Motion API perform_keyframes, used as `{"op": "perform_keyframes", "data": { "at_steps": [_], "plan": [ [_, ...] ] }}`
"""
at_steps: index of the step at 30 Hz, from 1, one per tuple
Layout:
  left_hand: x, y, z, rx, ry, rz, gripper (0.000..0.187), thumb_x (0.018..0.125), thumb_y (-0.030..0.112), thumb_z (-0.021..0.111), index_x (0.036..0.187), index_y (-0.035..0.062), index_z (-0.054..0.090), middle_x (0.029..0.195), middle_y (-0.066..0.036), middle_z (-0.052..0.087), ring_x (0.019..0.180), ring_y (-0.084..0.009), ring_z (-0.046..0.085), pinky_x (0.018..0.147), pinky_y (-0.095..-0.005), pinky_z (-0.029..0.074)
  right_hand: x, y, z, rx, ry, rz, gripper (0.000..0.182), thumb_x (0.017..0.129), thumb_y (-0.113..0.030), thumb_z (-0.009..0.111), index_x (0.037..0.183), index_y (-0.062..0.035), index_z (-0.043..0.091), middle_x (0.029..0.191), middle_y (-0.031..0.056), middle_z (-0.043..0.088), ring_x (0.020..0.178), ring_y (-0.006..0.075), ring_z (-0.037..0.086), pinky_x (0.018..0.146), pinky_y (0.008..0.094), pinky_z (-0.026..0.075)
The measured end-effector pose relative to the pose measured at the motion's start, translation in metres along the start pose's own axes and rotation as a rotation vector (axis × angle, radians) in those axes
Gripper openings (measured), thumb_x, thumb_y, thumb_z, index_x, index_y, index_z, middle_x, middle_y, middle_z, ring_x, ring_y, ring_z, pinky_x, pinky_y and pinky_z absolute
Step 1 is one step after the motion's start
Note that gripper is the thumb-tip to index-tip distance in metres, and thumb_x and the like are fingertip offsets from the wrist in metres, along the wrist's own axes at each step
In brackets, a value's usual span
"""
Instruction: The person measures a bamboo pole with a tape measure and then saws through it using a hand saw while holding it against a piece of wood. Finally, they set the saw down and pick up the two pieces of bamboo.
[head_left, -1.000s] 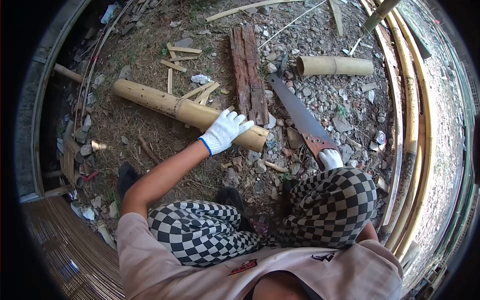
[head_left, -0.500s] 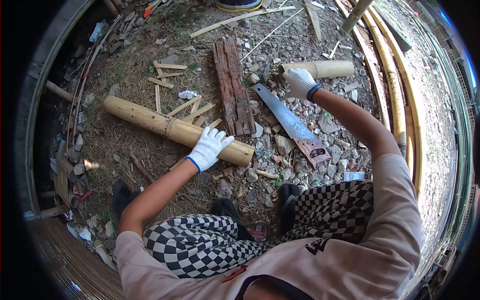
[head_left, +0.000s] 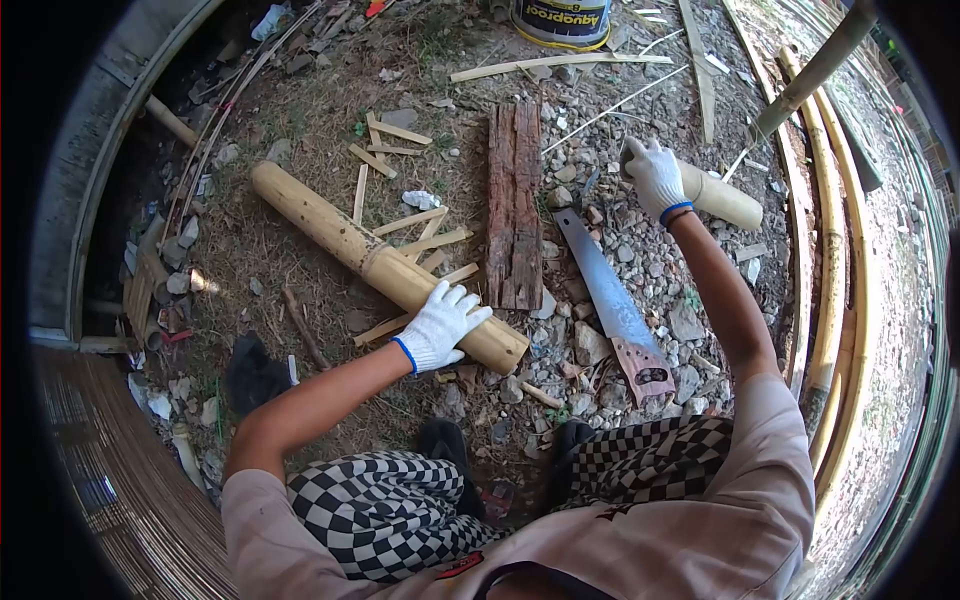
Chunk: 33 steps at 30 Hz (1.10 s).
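My left hand (head_left: 443, 325), in a white knit glove with a blue cuff, is wrapped over the near end of a long bamboo piece (head_left: 320, 222) that slants across the ground. My right hand (head_left: 656, 180), gloved alike, grips the left end of a short bamboo piece (head_left: 728, 202); its fingertips are partly hidden. Between the hands lie a weathered reddish-brown plank (head_left: 514, 205) and a handsaw (head_left: 610, 300), its handle toward me. The saw touches neither hand.
Thin bamboo strips (head_left: 430, 238) are scattered beside the plank. A paint bucket (head_left: 562, 22) stands at the top. Long bamboo poles (head_left: 828, 230) lie along the right, near a slanting post (head_left: 815, 70). Rubble and stones (head_left: 590, 345) cover the ground around the saw.
The view has tilted and shifted, showing more of the bucket. My right hand has turned the short bamboo piece so its right end lies nearer me. My left hand keeps its hold.
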<state>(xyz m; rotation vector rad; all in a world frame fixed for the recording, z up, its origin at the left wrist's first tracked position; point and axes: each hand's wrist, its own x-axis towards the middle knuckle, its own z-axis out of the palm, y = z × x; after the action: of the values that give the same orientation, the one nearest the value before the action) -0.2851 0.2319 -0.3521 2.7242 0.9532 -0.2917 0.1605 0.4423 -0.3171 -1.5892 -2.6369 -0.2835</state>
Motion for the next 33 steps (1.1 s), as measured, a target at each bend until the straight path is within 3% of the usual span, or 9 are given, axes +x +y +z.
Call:
{"op": "perform_keyframes", "data": {
  "at_steps": [9,14,17,18,22,23,26,29,33],
  "plan": [
    [0.012,0.018,0.022,0.004,0.109,0.307,0.082,0.074,0.026,0.087,0.151,0.0221,0.059,0.147,-0.014,0.058,0.139,-0.0356,0.052,0.121,-0.0592,0.034,0.029,-0.013,-0.155,0.201,0.780,0.094,0.023,0.079,-0.011,0.086,0.084,0.0015,0.067,0.148,0.0224,0.063,0.120,0.0428,0.067,0.097,0.0447,0.056],
    [0.015,0.035,0.034,0.021,0.170,0.389,0.046,0.095,0.022,0.065,0.141,0.0289,0.066,0.147,-0.012,0.059,0.140,-0.0346,0.053,0.115,-0.0641,0.038,0.050,0.007,-0.118,0.724,0.953,0.429,0.039,0.094,-0.032,0.087,0.095,0.0042,0.073,0.151,0.0157,0.064,0.113,0.0165,0.066,0.093,0.0315,0.052],
    [0.023,0.049,0.028,0.119,0.082,0.445,0.036,0.096,0.022,0.064,0.132,0.0257,0.069,0.148,-0.009,0.059,0.140,-0.0347,0.053,0.115,-0.0645,0.039,0.059,0.021,-0.099,0.983,0.996,0.650,0.044,0.095,-0.034,0.087,0.092,0.0065,0.071,0.145,0.0170,0.066,0.109,0.0146,0.063,0.094,0.0303,0.050],
    [0.025,0.054,0.025,0.121,0.079,0.445,0.023,0.097,0.024,0.064,0.118,0.0224,0.075,0.149,-0.007,0.059,0.141,-0.0345,0.052,0.115,-0.0645,0.040,0.066,0.046,-0.074,0.947,1.124,0.643,0.041,0.092,-0.032,0.087,0.089,0.0062,0.073,0.154,0.0247,0.060,0.117,0.0232,0.067,0.100,0.0355,0.052],
    [0.038,0.077,0.014,0.220,0.017,0.467,0.016,0.095,0.026,0.067,0.100,0.0180,0.080,0.135,-0.008,0.065,0.138,-0.0331,0.054,0.115,-0.0637,0.042,0.061,0.067,-0.092,1.342,1.209,0.641,0.024,0.096,-0.022,0.085,0.095,0.0004,0.075,0.118,0.0140,0.075,0.096,0.0153,0.068,0.087,0.0287,0.053],
    [0.037,0.083,0.014,0.216,-0.003,0.465,0.016,0.094,0.025,0.067,0.100,0.0177,0.080,0.131,-0.007,0.066,0.136,-0.0327,0.055,0.115,-0.0637,0.042,0.056,0.071,-0.096,1.482,1.154,0.715,0.032,0.096,-0.026,0.086,0.107,0.0012,0.074,0.110,0.0116,0.073,0.098,0.0174,0.070,0.083,0.0312,0.055],
    [0.042,0.084,0.008,0.243,-0.051,0.465,0.016,0.094,0.024,0.067,0.098,0.0166,0.080,0.112,-0.005,0.072,0.127,-0.0302,0.060,0.116,-0.0634,0.041,0.045,0.083,-0.076,1.736,1.030,1.010,0.059,0.100,-0.042,0.079,0.136,0.0008,0.062,0.135,0.0191,0.064,0.120,0.0343,0.067,0.093,0.0525,0.059],
    [0.045,0.087,0.016,0.304,-0.036,0.461,0.015,0.093,0.024,0.067,0.095,0.0168,0.080,0.099,-0.002,0.073,0.119,-0.0276,0.063,0.120,-0.0628,0.037,0.039,0.095,0.025,2.059,0.867,1.103,0.072,0.103,-0.059,0.069,0.149,-0.0078,0.051,0.150,0.0223,0.052,0.133,0.0436,0.056,0.106,0.0697,0.052],
    [0.040,0.097,0.015,0.358,-0.016,0.424,0.020,0.094,0.026,0.066,0.095,0.0154,0.083,0.098,-0.003,0.073,0.112,-0.0274,0.066,0.121,-0.0610,0.036,0.019,0.060,0.126,2.199,0.609,1.179,0.068,0.101,-0.055,0.073,0.148,-0.0087,0.057,0.145,0.0195,0.057,0.126,0.0390,0.062,0.096,0.0656,0.057]
  ]
}}
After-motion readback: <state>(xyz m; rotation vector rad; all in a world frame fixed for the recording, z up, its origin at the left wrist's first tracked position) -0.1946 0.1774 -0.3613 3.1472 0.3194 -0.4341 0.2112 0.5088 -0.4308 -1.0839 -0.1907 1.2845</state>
